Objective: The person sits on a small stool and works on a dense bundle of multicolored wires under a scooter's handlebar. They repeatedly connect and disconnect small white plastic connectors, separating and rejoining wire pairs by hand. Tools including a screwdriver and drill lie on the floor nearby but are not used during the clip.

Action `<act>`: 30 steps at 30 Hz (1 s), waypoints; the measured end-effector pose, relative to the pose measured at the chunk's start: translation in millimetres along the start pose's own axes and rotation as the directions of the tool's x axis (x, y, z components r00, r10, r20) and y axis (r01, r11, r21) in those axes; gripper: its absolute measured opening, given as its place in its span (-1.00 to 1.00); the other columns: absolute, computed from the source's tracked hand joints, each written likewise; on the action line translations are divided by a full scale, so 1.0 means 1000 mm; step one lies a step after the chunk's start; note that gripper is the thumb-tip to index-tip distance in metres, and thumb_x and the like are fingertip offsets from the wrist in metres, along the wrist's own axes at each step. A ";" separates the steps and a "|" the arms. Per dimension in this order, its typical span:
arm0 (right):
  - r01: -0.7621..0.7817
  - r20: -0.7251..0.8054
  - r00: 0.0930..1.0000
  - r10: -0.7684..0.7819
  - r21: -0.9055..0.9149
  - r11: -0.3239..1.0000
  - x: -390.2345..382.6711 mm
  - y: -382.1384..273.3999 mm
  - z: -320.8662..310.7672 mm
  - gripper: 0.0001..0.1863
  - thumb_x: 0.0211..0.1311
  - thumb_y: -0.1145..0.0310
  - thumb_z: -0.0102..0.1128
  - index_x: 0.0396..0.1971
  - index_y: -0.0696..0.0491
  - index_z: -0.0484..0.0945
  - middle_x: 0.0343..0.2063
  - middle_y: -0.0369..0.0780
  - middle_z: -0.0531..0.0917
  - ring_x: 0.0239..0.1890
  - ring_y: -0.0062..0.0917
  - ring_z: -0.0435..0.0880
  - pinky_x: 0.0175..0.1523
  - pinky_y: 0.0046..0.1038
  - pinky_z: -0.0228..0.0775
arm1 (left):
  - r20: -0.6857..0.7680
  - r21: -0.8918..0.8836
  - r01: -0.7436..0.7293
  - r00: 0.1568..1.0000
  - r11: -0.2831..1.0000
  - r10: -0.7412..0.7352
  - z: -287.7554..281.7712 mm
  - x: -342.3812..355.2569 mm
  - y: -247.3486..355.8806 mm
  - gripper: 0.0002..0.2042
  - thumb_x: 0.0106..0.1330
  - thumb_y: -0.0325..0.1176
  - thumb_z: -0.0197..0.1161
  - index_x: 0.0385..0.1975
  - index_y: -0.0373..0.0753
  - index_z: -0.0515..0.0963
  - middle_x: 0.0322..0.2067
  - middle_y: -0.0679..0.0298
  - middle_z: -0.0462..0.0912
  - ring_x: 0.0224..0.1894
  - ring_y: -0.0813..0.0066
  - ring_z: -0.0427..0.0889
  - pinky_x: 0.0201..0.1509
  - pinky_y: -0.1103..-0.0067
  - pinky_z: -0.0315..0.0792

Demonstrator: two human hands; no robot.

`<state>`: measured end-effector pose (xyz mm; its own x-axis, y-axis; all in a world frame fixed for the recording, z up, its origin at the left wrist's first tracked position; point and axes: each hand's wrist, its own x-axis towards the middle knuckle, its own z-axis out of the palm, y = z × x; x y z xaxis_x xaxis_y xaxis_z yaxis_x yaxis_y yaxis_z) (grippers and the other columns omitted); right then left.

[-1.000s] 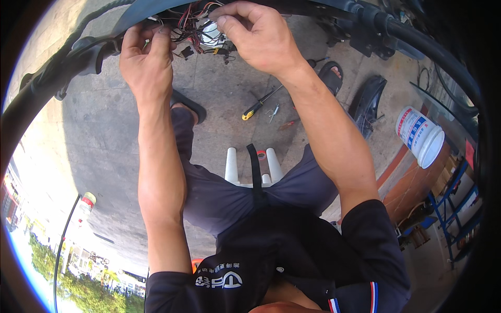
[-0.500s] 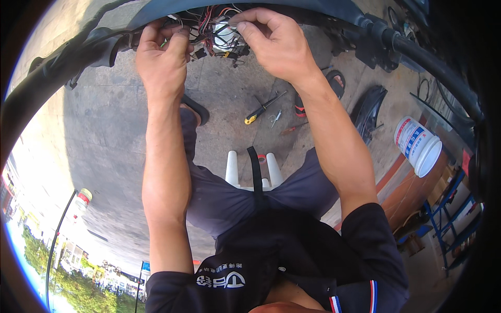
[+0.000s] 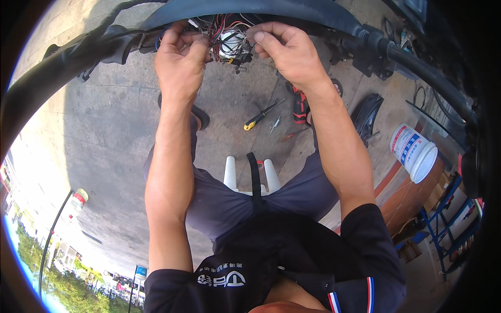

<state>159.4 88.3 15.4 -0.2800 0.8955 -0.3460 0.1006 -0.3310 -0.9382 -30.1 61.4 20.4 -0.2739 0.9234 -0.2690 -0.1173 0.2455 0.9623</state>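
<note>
A tangle of thin red, white, black and orange wires (image 3: 222, 41) hangs under the dark curved vehicle panel (image 3: 250, 10), around a white component (image 3: 232, 44). My left hand (image 3: 180, 68) is at the left of the bundle, its thumb and fingers closed on wires there. My right hand (image 3: 289, 55) is at the bundle's right, thumb and forefinger pinched on thin wires. The exact wire ends between my fingertips are too small to make out.
On the pavement lie a yellow-black screwdriver (image 3: 255, 120), a small silver tool (image 3: 275, 124), a red-black power tool (image 3: 299, 107) and a black plastic part (image 3: 368, 117). A white bucket (image 3: 420, 159) and blue rack (image 3: 438, 229) stand right. A white stool (image 3: 229, 169) is between my legs.
Both hands have shifted right and slightly down, still at the wires. The view has moved a little, and more of the red-black tool shows beside my right forearm.
</note>
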 end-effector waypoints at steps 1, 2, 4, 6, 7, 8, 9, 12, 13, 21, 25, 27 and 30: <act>-0.036 0.026 0.999 0.034 0.081 0.996 0.000 0.000 0.000 -0.78 0.28 0.40 0.09 -0.17 0.18 0.60 -0.33 -0.30 0.65 -0.36 -0.73 0.53 -0.20 -0.63 0.43 | 0.008 0.000 0.000 1.000 1.000 0.000 0.000 0.000 0.000 -0.54 0.19 -0.54 0.23 0.12 -0.40 0.33 -0.34 0.26 0.57 -0.52 0.64 0.50 -0.53 0.75 0.31; -0.064 0.041 0.997 0.060 0.113 0.992 0.000 0.001 0.000 -0.78 0.28 0.40 0.08 -0.18 0.18 0.60 -0.36 -0.30 0.65 -0.39 -0.73 0.52 -0.24 -0.63 0.44 | 0.012 0.002 0.004 1.000 1.000 -0.004 0.001 -0.001 0.000 -0.53 0.19 -0.53 0.23 0.12 -0.40 0.33 -0.34 0.26 0.57 -0.52 0.64 0.49 -0.53 0.75 0.31; -0.100 0.078 0.993 0.087 0.189 0.977 0.001 0.001 0.001 -0.78 0.29 0.40 0.07 -0.20 0.20 0.61 -0.42 -0.29 0.64 -0.46 -0.71 0.50 -0.33 -0.64 0.44 | 0.016 0.002 0.016 1.000 1.000 -0.016 0.001 -0.001 0.001 -0.53 0.20 -0.53 0.23 0.13 -0.39 0.32 -0.34 0.26 0.57 -0.52 0.65 0.49 -0.53 0.75 0.31; -0.177 0.126 0.981 0.149 0.259 0.950 -0.001 0.002 0.001 -0.77 0.30 0.38 0.07 -0.18 0.20 0.60 -0.39 -0.26 0.65 -0.45 -0.69 0.53 -0.31 -0.62 0.47 | 0.014 -0.002 0.033 0.999 0.999 -0.032 0.001 -0.001 0.001 -0.52 0.20 -0.53 0.22 0.15 -0.39 0.31 -0.34 0.26 0.57 -0.52 0.65 0.49 -0.52 0.75 0.31; -0.206 0.153 0.974 0.168 0.288 0.935 -0.001 0.002 0.001 -0.76 0.30 0.38 0.07 -0.17 0.20 0.59 -0.37 -0.24 0.65 -0.44 -0.68 0.55 -0.30 -0.61 0.49 | 0.015 -0.003 0.032 0.999 0.999 -0.032 0.002 0.000 0.000 -0.52 0.20 -0.52 0.22 0.15 -0.38 0.31 -0.34 0.26 0.57 -0.52 0.65 0.49 -0.52 0.75 0.31; -0.229 0.169 0.968 0.184 0.312 0.922 -0.001 0.003 0.002 -0.76 0.31 0.37 0.07 -0.16 0.20 0.58 -0.35 -0.23 0.65 -0.44 -0.67 0.56 -0.29 -0.61 0.49 | 0.016 -0.003 0.030 0.999 1.000 -0.030 0.001 0.000 0.000 -0.51 0.20 -0.52 0.22 0.15 -0.38 0.30 -0.34 0.26 0.57 -0.52 0.65 0.49 -0.52 0.75 0.31; -0.244 0.186 0.964 0.191 0.332 0.911 -0.001 0.003 0.002 -0.75 0.31 0.36 0.07 -0.15 0.21 0.57 -0.33 -0.22 0.65 -0.43 -0.67 0.57 -0.29 -0.60 0.50 | 0.010 0.006 0.039 0.999 0.999 -0.039 0.001 0.000 0.000 -0.51 0.20 -0.52 0.22 0.16 -0.38 0.30 -0.34 0.26 0.57 -0.52 0.65 0.49 -0.52 0.75 0.31; -0.280 0.223 0.953 0.206 0.381 0.881 -0.001 0.004 0.003 -0.74 0.32 0.36 0.06 -0.15 0.23 0.56 -0.32 -0.21 0.65 -0.41 -0.66 0.58 -0.29 -0.60 0.51 | 0.017 0.024 0.036 0.999 0.999 -0.037 0.000 0.000 0.001 -0.50 0.20 -0.52 0.22 0.16 -0.39 0.29 -0.33 0.26 0.57 -0.52 0.65 0.49 -0.52 0.75 0.31; -0.289 0.233 0.950 0.210 0.395 0.872 0.000 0.004 0.004 -0.74 0.32 0.36 0.05 -0.16 0.23 0.56 -0.32 -0.21 0.65 -0.41 -0.65 0.58 -0.29 -0.60 0.51 | 0.020 0.025 0.035 0.999 0.999 -0.036 -0.001 0.000 0.001 -0.50 0.20 -0.52 0.22 0.16 -0.39 0.29 -0.33 0.26 0.57 -0.51 0.65 0.49 -0.52 0.75 0.31; -0.230 0.186 0.965 0.186 0.253 0.940 -0.001 0.003 0.001 -0.77 0.21 0.36 0.20 -0.22 0.19 0.59 -0.43 -0.30 0.61 -0.44 -0.69 0.53 -0.31 -0.62 0.45 | 0.061 0.039 0.057 0.996 0.998 -0.060 -0.009 0.001 0.003 -0.48 0.19 -0.50 0.25 0.17 -0.40 0.29 -0.32 0.26 0.58 -0.49 0.65 0.49 -0.48 0.75 0.32; -0.092 0.090 0.992 0.083 0.091 0.992 0.000 0.005 0.005 -0.80 0.17 0.38 0.22 -0.25 0.16 0.61 -0.50 -0.36 0.59 -0.49 -0.75 0.45 -0.34 -0.67 0.35 | 0.062 0.043 0.036 0.997 0.998 -0.039 -0.010 0.001 0.002 -0.50 0.20 -0.50 0.24 0.16 -0.40 0.29 -0.33 0.26 0.58 -0.48 0.65 0.50 -0.46 0.75 0.32; -0.040 0.068 0.997 0.036 0.054 0.998 0.001 0.006 0.007 -0.80 0.17 0.39 0.21 -0.25 0.17 0.61 -0.50 -0.37 0.58 -0.48 -0.77 0.44 -0.35 -0.68 0.33 | 0.046 0.050 0.041 0.998 0.998 -0.044 -0.009 0.001 0.002 -0.51 0.20 -0.50 0.24 0.15 -0.40 0.30 -0.33 0.26 0.58 -0.48 0.65 0.49 -0.46 0.75 0.32; -0.013 0.059 0.998 0.011 0.018 1.000 0.001 0.005 0.009 -0.81 0.20 0.40 0.17 -0.23 0.15 0.61 -0.46 -0.38 0.59 -0.46 -0.79 0.42 -0.33 -0.69 0.29 | 0.015 0.063 0.032 0.999 0.998 -0.033 -0.011 0.001 0.001 -0.55 0.20 -0.55 0.17 0.12 -0.43 0.32 -0.37 0.28 0.56 -0.49 0.67 0.48 -0.47 0.75 0.33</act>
<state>151.1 84.3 10.1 -0.3343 0.8726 -0.3560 0.0865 -0.3477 -0.9336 -40.7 59.1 21.2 -0.2558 0.9190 -0.3000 -0.0660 0.2931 0.9538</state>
